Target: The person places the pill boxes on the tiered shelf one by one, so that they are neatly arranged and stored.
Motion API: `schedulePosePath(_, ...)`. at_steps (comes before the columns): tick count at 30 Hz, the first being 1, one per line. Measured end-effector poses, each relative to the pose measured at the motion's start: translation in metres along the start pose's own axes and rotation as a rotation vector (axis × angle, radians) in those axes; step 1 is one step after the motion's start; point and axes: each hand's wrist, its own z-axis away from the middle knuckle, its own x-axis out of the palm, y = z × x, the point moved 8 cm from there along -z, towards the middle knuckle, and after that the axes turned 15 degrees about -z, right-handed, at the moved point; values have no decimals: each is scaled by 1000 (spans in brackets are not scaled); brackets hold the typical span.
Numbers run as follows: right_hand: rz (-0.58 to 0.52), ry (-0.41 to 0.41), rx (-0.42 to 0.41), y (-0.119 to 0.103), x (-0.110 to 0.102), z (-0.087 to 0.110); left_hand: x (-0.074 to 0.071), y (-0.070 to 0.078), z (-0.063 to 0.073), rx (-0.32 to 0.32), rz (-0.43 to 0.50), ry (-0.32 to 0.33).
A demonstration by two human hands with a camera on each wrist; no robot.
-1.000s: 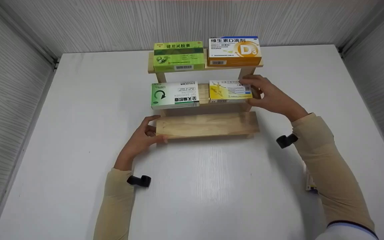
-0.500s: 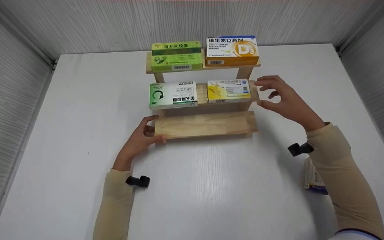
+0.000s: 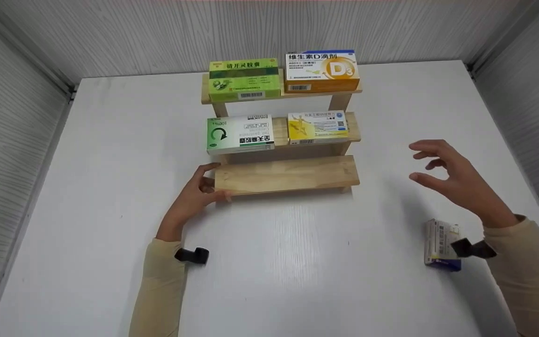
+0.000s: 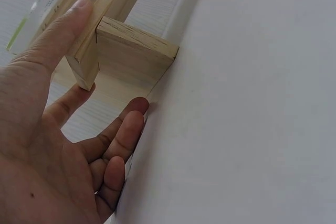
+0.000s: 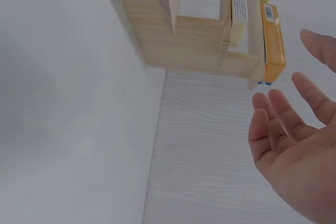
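Observation:
My left hand [image 3: 192, 199] pinches the left end of the lowest board of a three-step wooden rack [image 3: 288, 175]. In the left wrist view the thumb and forefinger [image 4: 71, 103] span the board's end, the other fingers loosely bent below. My right hand [image 3: 456, 175] hovers right of the rack, thumb and fingers apart, holding nothing. Nearest to it is a white and purple medicine box [image 3: 440, 243] on the table, partly covered by the wrist camera. On the middle step lie a white and green box [image 3: 241, 133] and a yellow and white box [image 3: 318, 126].
On the top step sit a green box [image 3: 244, 79] and an orange and white vitamin D box [image 3: 322, 70]. The white table [image 3: 297, 281] runs back to a grey wood-grain wall [image 3: 157, 32], with panels at both sides.
My right hand has let go of the yellow and white box on the middle step and moved right and toward me. The box by the right forearm has come into view. My left hand stays put.

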Motion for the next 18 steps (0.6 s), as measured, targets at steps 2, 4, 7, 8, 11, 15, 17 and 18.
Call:
schedulePosePath(2, 4, 3, 26, 7, -6, 14, 0, -1, 0, -3, 0, -2)
schedulePosePath(4, 17, 5, 59, 14, -12, 28, 0, -2, 0, -2, -2, 0)
schedulePosePath(7, 35, -3, 104, 23, -18, 48, 0, -2, 0, 1, -6, 5)
schedulePosePath(8, 41, -10, 115, 26, -20, 54, 0, -2, 0, 2, -9, 5)
schedulePosePath(11, 59, -38, 142, 33, -23, 73, 0, -1, -1, 0, -10, 1)
schedulePosePath(15, 75, -88, 194, 43, -25, 96, 0, -1, -1, -5, -7, -2)
schedulePosePath(17, 75, -110, 228, 47, -24, 106, 0, -1, -1, -5, -5, -2)
schedulePosePath(18, 81, -119, 244, 50, -24, 111, 0, 0, -1, -2, -1, -1)
